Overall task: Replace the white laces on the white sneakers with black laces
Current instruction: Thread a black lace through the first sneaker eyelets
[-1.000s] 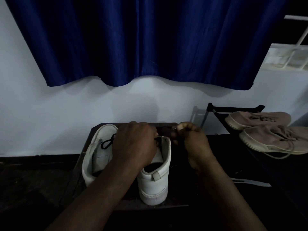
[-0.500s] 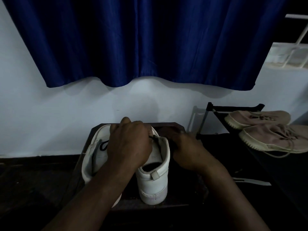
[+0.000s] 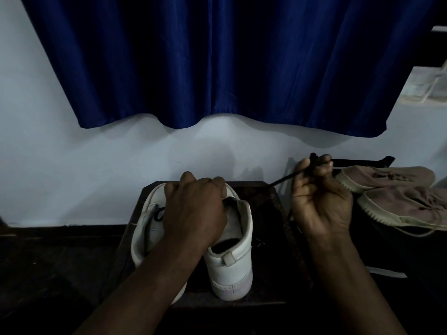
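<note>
1. Lace — black, now strung taut from the shoe up and right to the right hand. Half a second ago that hand was low against the shoe's side, with no span showing.
2. Right hand: fingers curled, pinching the lace near its end. The tip pokes out above the fingers.
3. Left hand: unmoved, curled over the shoe's front and gripping it down. It hides the eyelets, so I can't tell which row.
4. The shoe stands heel toward the camera on the stool, just beside the other shoe, which already shows black lace.
5. Read: a pull-through stroke — slack taken up on one pass. The next pass likely needs the tip fed to a fresh eyelet.
6. Beige shoes sit off to the right, apart from the work.
</note>
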The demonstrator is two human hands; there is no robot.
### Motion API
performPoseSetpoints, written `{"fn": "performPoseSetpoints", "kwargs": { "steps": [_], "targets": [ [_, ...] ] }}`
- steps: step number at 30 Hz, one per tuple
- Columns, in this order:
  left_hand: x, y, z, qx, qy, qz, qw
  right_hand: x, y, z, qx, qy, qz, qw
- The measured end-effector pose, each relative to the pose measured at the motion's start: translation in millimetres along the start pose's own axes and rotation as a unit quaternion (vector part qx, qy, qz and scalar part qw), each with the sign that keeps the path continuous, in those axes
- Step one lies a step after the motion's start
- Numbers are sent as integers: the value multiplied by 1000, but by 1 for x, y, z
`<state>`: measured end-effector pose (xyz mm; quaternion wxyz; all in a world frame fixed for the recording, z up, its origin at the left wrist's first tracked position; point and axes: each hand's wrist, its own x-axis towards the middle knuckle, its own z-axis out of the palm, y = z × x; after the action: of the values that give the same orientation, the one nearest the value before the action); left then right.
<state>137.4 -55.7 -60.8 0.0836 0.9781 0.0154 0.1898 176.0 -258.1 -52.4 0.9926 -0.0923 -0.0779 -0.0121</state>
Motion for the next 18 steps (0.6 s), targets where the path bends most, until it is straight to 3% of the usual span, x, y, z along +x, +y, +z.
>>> {"fn": "performPoseSetpoints", "kwargs": {
  "steps": [2,3,5,7,8,9,11,15,16,17,18],
  "targets": [
    [0,-1,0,-3,-1,-2,1000,2,2,-5,-207,21,-5,978],
    [0,-2,1,-7,0,-3,1000,3,3,-8,-369,21,-22,929],
    [-1,-1,1,-18,8,-5,1000,3,5,-18,-674,-37,-71,734],
    [-1,0,0,-27,22,-9,999,-1,10,-27,-831,-146,-73,532],
    [0,0,1,-31,28,-10,999,-3,14,-31,-862,-199,-71,462],
    [0,0,1,-33,33,-10,999,-4,16,-34,-870,-245,-68,423],
    [-1,0,3,-35,43,-6,998,-6,17,-31,-865,-279,-55,413],
    [-1,-1,4,-38,58,5,998,-1,7,-31,-879,-234,31,415],
    [0,-1,4,-39,58,6,998,0,8,-34,-864,-214,79,448],
    [0,-1,4,-39,57,6,998,-2,11,-35,-827,-184,126,516],
    [0,-1,4,-38,56,4,998,-2,14,-35,-764,-139,162,609]
  ]
}}
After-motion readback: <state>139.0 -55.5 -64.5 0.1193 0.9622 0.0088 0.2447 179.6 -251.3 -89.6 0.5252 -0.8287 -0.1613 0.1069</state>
